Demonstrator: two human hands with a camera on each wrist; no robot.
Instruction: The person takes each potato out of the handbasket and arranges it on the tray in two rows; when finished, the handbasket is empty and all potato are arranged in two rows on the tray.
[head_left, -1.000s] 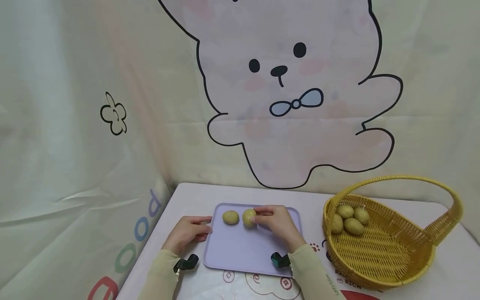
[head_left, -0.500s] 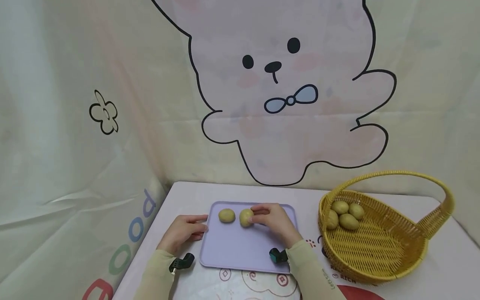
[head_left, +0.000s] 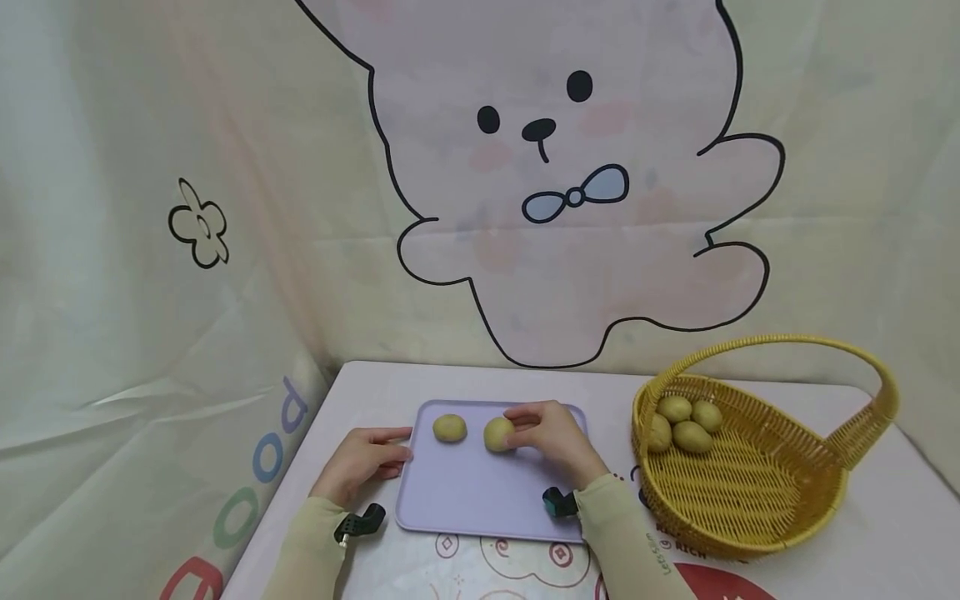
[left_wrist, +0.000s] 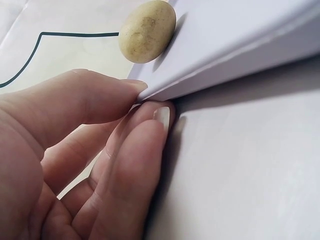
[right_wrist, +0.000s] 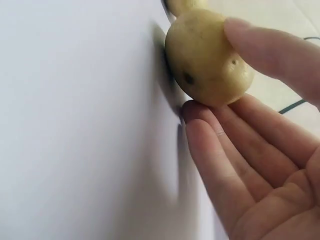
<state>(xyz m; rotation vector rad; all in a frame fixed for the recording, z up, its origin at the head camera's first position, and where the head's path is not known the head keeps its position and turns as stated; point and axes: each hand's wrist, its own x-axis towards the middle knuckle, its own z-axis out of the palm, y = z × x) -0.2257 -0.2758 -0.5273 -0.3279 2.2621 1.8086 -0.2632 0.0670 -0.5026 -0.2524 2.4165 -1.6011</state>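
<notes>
A light purple tray (head_left: 487, 500) lies on the table with two potatoes near its far edge. My right hand (head_left: 555, 437) pinches the right-hand potato (head_left: 497, 434); in the right wrist view the thumb (right_wrist: 270, 47) is on one side of this potato (right_wrist: 205, 57) and the fingers are on the other. It is low over the tray surface. The other potato (head_left: 449, 428) lies to its left, untouched. At the tray's left side, my left hand (head_left: 362, 462) holds the rim between thumb and fingers, with the fingertips (left_wrist: 135, 86) right at the edge in the left wrist view.
On the right stands a yellow wicker basket (head_left: 750, 492) with a tall arched handle (head_left: 787, 339). Several potatoes (head_left: 692, 437) are gathered at its left end. A printed cloth (head_left: 247, 333) hangs behind and to the left of the white table (head_left: 615, 379).
The head view has shifted slightly. My right hand has moved its potato a little to the right, widening the gap to the other potato. My left hand stays at the tray's edge.
</notes>
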